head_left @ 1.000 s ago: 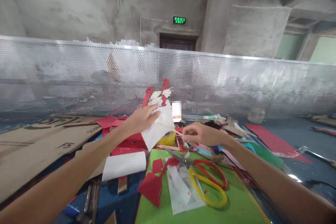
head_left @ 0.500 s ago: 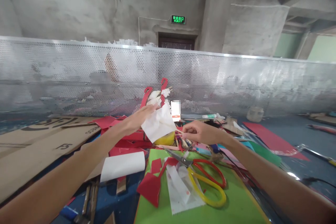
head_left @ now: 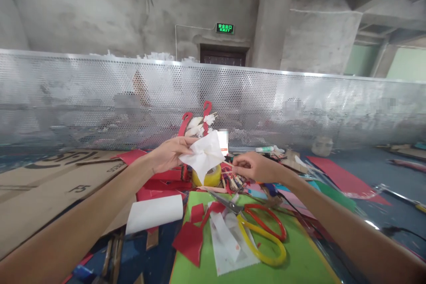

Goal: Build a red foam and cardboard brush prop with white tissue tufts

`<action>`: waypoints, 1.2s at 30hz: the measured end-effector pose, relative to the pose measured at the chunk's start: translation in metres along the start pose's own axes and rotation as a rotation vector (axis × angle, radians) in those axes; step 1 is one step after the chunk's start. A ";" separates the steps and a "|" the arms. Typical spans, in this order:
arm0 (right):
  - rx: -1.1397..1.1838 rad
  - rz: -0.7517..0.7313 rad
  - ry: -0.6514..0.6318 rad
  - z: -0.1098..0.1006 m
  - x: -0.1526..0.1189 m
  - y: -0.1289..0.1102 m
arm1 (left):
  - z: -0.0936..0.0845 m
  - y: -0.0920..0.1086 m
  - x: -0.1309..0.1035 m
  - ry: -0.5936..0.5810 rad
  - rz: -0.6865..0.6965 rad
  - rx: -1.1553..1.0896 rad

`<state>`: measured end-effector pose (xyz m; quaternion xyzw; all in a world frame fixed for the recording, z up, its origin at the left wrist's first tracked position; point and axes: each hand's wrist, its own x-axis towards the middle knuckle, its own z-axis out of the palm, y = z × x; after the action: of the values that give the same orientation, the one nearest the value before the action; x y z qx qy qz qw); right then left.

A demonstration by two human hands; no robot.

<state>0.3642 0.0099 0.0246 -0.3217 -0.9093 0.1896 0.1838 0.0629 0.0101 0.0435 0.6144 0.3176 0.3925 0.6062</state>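
Looking on from the head view, I see the white paper square (head_left: 203, 155) held up between the two hands, creased in toward its middle. The left hand (head_left: 169, 153) is right on it, fingers pinched at its left edge, partly behind the sheet. The right hand (head_left: 251, 167) is off to the other side, just apart from the paper, its fingertips clamped on a thin stick (head_left: 227, 163).

That stick is what lines things up: its long axis runs from the right fingertips leftward and a little upward to the paper's right side, roughly toward the creased middle. Where its far end sits, I can't tell.

Below the paper, and partly hidden by it, is a yellow tape roll (head_left: 213, 180). Nearer the person, scissors (head_left: 237, 208) lie on the green board (head_left: 293, 270), clear of both hands.
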 end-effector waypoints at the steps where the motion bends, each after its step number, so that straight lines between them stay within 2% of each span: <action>1: -0.008 0.000 0.003 -0.001 0.000 0.000 | 0.001 0.002 -0.002 0.009 0.008 -0.032; 5: -0.021 -0.006 0.012 -0.003 -0.001 0.001 | 0.001 0.005 -0.006 0.009 0.066 -0.114; 11: -0.060 -0.055 -0.005 -0.005 -0.001 0.004 | 0.000 0.006 -0.009 -0.138 0.076 -0.001; 16: -0.109 -0.080 -0.003 -0.005 -0.001 0.005 | 0.004 0.012 -0.013 -0.094 0.051 0.025; 19: -0.218 -0.078 0.062 -0.003 -0.001 0.006 | 0.010 0.012 -0.011 -0.039 0.075 0.068; 22: -0.326 -0.049 0.140 -0.001 -0.002 0.009 | 0.021 0.011 -0.010 -0.098 0.069 0.134; 26: -0.201 -0.031 0.154 0.000 -0.003 0.012 | 0.035 0.012 -0.011 -0.190 0.093 0.252; 33: 0.022 -0.078 0.108 0.002 -0.004 0.013 | 0.045 0.011 -0.016 -0.198 0.069 0.512; 36: 0.015 -0.129 0.058 0.005 -0.002 0.014 | 0.048 0.010 -0.020 -0.210 0.096 0.668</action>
<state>0.3708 0.0172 0.0132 -0.2662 -0.9209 0.1749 0.2246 0.0945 -0.0315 0.0535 0.8300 0.3352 0.2299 0.3820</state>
